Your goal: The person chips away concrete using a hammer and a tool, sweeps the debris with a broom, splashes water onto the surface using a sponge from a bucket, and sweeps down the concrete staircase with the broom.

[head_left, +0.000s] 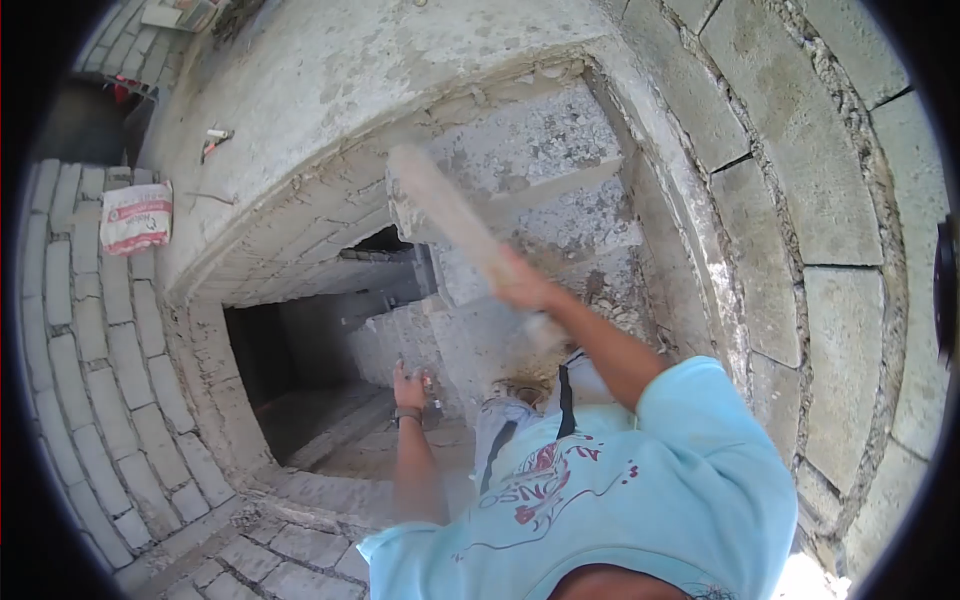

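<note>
A: The shirt point(640, 480) is closest, bent over the work. What's in the right hand point(525, 282)?

B: A pale bar point(440, 200), gripped near its lower end. It slants up and away over the steps point(560, 215). Too blurred to say what sort of tool it is.

A: Why hold it there?

B: My guess is reach: gripped low, most of its length lies out beyond the fist. I can't tell whether its far end touches the concrete.

A: And the fingers?

B: Wrapped round it, as far as the blur lets me see. The forearm runs forward and inward from the sleeve, across the body's front.

A: The left hand point(409, 384)?

B: Lower, out to the side, fingers parted and loosely bent. I see nothing surely held; there's a small pale speck by the fingertips that I can't make out. A dark band point(408, 413) circles the wrist.

A: Why out there?

B: Balance, perhaps, beside that dark hole point(290, 350).

A: And the bag point(137, 218)?

B: Off left against the blocks point(95, 370), well apart from both hands, likely out of the way.
</note>
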### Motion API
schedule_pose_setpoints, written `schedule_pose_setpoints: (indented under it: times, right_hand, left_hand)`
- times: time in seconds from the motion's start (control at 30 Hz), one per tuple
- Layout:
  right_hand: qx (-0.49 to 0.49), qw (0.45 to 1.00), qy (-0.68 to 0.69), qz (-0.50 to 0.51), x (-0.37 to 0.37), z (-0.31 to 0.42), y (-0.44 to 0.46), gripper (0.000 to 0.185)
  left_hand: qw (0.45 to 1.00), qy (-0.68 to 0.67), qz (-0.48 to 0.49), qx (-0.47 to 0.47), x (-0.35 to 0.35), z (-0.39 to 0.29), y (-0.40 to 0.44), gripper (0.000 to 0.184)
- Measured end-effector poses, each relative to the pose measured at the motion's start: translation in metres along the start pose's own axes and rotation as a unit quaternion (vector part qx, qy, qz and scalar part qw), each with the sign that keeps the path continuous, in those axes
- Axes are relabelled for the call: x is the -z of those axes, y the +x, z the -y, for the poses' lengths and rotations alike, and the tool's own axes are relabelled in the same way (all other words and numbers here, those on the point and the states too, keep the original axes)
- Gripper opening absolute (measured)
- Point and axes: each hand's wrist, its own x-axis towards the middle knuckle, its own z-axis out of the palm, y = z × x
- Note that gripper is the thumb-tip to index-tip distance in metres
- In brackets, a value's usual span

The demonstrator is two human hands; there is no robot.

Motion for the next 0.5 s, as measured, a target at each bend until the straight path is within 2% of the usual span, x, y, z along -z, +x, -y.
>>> schedule_pose_setpoints:
  times: [0.03,0.07,0.13,0.17,0.23,0.27,0.33,0.37,0.4,0.43,0.47,0.5]
  right_hand:
    - [0.031,0.998,0.046,-0.001,-0.033,-0.014,0.038,0.093]
    - [0.011,0.998,0.054,-0.004,-0.059,-0.006,0.060,0.094]
    - [-0.066,0.995,0.054,0.057,-0.077,0.016,0.094,0.088]
    - [-0.061,0.994,0.067,0.055,-0.078,0.006,0.105,0.088]
    - [-0.017,0.998,0.044,-0.029,-0.079,-0.028,0.128,0.083]
    - [-0.067,0.994,0.061,-0.058,-0.059,-0.039,0.121,0.076]
    - [-0.105,0.969,0.085,-0.207,-0.025,-0.116,0.112,0.074]
    - [-0.174,0.960,0.042,-0.213,0.019,-0.107,0.072,0.073]
    - [-0.184,0.918,0.026,-0.349,0.021,-0.153,0.048,0.071]
    - [-0.121,0.915,0.099,-0.372,0.030,-0.164,0.014,0.074]
    - [-0.122,0.915,0.029,-0.385,0.036,-0.202,-0.004,0.079]
    - [-0.156,0.893,0.126,-0.404,0.033,-0.181,-0.025,0.081]
  left_hand:
    - [1.000,-0.011,-0.001,-0.015,-0.002,-0.031,-0.004,0.062]
    - [0.999,-0.008,-0.001,-0.037,-0.005,-0.059,-0.009,0.061]
    - [0.995,0.033,0.004,-0.099,-0.014,-0.092,-0.021,0.062]
    - [0.985,0.059,0.019,-0.162,-0.013,-0.102,-0.020,0.062]
    - [0.986,0.065,0.047,-0.147,0.001,-0.110,-0.017,0.063]
    - [0.988,0.054,0.078,-0.125,0.009,-0.106,-0.019,0.064]
    - [0.992,0.047,0.060,-0.105,0.018,-0.040,0.009,0.061]
    - [0.995,0.040,0.038,-0.078,0.023,0.008,0.024,0.059]
    - [0.991,0.096,0.031,-0.088,0.026,0.055,0.033,0.061]
    - [0.983,0.153,0.021,-0.102,0.031,0.100,0.046,0.063]
    - [0.982,0.151,0.024,-0.108,0.023,0.150,0.062,0.063]
    - [0.983,0.162,0.046,-0.066,0.029,0.157,0.065,0.063]
